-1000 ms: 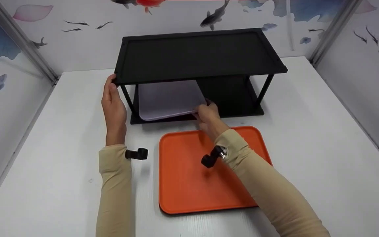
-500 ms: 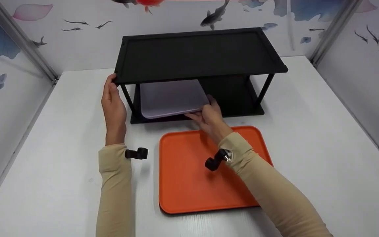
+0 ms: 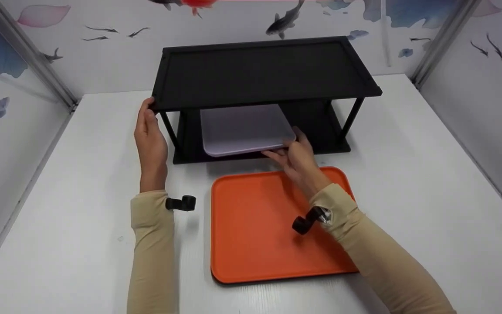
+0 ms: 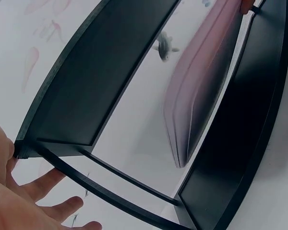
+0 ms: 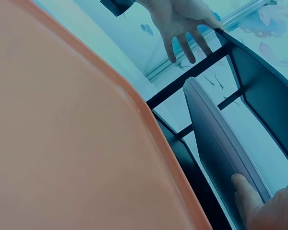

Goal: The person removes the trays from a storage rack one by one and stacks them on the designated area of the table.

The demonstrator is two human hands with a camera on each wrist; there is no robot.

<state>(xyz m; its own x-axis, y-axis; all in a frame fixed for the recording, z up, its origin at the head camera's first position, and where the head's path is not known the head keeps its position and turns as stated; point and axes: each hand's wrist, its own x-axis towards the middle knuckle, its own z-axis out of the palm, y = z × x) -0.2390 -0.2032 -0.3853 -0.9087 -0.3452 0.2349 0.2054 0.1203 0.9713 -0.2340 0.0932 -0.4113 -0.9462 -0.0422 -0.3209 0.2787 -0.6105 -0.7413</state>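
A lavender rectangular tray (image 3: 244,131) is between the two tiers of a black shelf rack (image 3: 259,72). My right hand (image 3: 302,159) grips its front right corner, thumb over the rim and fingers beneath. Seen from the left wrist, a gap separates the lavender tray (image 4: 199,91) from the lower tier (image 4: 235,129). My left hand (image 3: 150,150) touches the front left corner of the upper tier; in the right wrist view the fingers of this left hand (image 5: 182,21) are spread and fairly straight. The back of the lavender tray is hidden under the upper tier.
An orange tray (image 3: 251,226) with a dark underside lies on the white table (image 3: 81,209) in front of the rack, below my right forearm. Thin black posts (image 3: 352,118) join the tiers. White panels with painted fish (image 3: 283,22) enclose the back and sides.
My right hand has moved to the right with the lavender tray, carrying it toward the middle of the rack. My left hand, the rack and the orange tray have stayed in place.
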